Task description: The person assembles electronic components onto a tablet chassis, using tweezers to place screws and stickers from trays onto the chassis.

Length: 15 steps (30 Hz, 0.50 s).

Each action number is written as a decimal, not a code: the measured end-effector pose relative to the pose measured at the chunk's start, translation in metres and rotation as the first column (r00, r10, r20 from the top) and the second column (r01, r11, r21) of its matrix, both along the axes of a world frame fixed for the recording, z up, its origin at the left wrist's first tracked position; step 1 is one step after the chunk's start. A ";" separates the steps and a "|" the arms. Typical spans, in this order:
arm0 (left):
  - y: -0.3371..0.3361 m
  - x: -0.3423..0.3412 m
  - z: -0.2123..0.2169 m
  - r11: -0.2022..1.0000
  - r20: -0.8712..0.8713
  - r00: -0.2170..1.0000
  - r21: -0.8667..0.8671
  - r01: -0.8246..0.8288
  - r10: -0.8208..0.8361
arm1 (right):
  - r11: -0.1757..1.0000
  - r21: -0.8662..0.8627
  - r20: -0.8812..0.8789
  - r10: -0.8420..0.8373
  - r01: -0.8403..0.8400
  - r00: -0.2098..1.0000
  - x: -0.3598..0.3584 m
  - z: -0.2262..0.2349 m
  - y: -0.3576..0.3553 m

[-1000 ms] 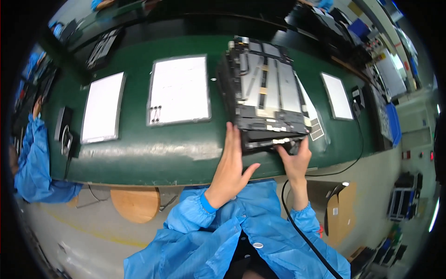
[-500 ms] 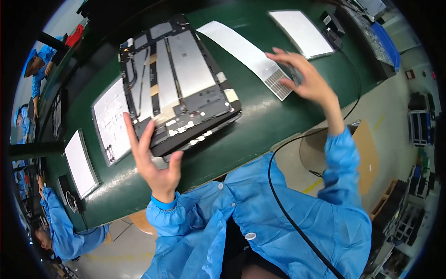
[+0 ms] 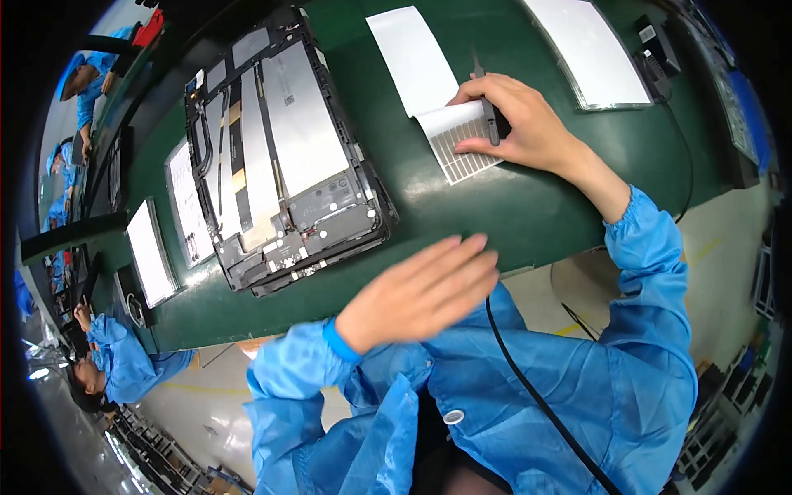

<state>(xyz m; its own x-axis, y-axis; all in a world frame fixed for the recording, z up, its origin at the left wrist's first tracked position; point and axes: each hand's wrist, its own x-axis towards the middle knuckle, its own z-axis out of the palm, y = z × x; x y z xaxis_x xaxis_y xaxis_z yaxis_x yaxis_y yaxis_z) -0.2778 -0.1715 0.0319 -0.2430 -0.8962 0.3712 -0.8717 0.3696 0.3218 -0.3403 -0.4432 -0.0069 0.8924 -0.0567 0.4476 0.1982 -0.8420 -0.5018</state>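
Observation:
A partly exposed laptop-like device [image 3: 301, 136], with silver battery plates, dark cables and a black frame, lies on the green table. My left hand [image 3: 421, 289] is above the table's near edge, right of the device's near corner. Its fingers stretch flat to the right, slightly blurred, and hold nothing. Farther right, my right hand [image 3: 536, 124] grips slim dark tweezers [image 3: 491, 120], tip pointing away from me. The same hand's fingers touch a white label sheet [image 3: 412, 62], which is creased, with a grid of small grey labels [image 3: 462, 148] at its near end.
A white panel in a clear sleeve [image 3: 586, 54] lies at the far right, beside a black adapter [image 3: 656, 45] with a cable. Other white panels [image 3: 153, 252] lie left of the device. A black cable [image 3: 528, 384] crosses my front. Co-workers in blue [image 3: 124, 363] are at left.
My left hand has left the device's near-left corner and swung right, its fingers now pointing right. My right hand has closed in on the label sheet, and the sheet is now creased. The view has shifted.

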 end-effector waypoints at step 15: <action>-0.070 0.010 -0.055 0.909 -0.631 0.759 -0.202 -0.364 0.163 | 0.963 0.006 0.135 0.265 -0.268 0.955 -0.011 0.003 -0.026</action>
<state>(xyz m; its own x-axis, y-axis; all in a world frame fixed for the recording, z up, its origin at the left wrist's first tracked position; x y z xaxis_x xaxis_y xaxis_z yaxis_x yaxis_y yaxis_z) -0.2673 -0.2419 -0.0231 0.3423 -0.7124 0.6127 -0.6218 0.3171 0.7161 -0.3511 -0.4694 -0.0038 0.8100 0.1628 0.5634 0.4792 -0.7375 -0.4759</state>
